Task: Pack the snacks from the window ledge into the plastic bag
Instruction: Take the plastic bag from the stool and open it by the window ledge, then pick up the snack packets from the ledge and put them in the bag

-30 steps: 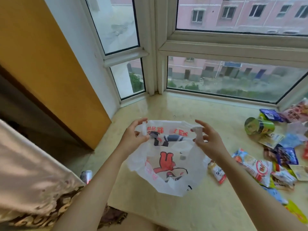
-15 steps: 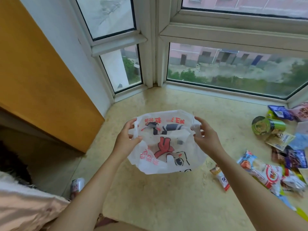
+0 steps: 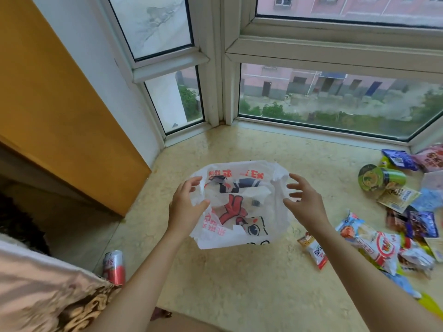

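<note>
I have the stone window ledge [image 3: 239, 295] filling most of the view, running from the window corner at 12 o'clock down toward me. On it at centre sits the white printed plastic bag [image 3: 242, 226], mouth up and slumped open. The snacks – a loose heap of packets [image 3: 383, 245] – lie along the ledge at 3 o'clock, well apart from the bag, the heap's long axis running toward and away from me, with a green cup [image 3: 381, 177] on its side at the far end. A small red-and-white packet [image 3: 314, 250] is the piece nearest the bag. A red drink can [image 3: 114, 267] stands at 8 o'clock.

My left hand [image 3: 185, 207] is at the bag's left rim, fingers loosely curled; whether the thumb pinches the film I cannot tell. My right hand [image 3: 304, 202] hovers at the right rim, fingers spread wide, gripping nothing I can make out. The heap lies off to the right hand's side – so I judge that hand the nearer one to reach while the left steadies the mouth
</note>
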### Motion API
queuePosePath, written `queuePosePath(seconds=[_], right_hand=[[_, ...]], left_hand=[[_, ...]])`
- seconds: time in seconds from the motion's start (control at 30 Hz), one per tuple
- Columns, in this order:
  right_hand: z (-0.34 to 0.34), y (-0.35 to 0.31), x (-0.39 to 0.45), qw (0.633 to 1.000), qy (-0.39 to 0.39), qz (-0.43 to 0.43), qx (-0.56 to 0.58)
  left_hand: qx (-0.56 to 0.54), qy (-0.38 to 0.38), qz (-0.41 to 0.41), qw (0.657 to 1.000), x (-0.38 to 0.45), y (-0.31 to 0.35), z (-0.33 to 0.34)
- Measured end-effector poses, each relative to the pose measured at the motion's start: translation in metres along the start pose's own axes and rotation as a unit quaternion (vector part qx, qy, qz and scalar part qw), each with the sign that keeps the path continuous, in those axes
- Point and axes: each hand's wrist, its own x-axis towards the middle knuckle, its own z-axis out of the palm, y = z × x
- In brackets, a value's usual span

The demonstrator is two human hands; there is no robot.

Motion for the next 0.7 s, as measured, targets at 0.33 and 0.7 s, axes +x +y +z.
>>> queuePosePath(seconds=[0.33,0.7], right_hand=[[-0.056,0.077,-0.048,0.996,0.052,0.012,-0.069],[-0.039,0.248,-0.069,0.932,0.052,-0.077,-0.350]], left_hand=[[0.006,-0.159,0.084,0.984,-0.046,0.052,0.111],[0.249,-0.267,0.300,0.881,-0.090,-0.004,0.295]])
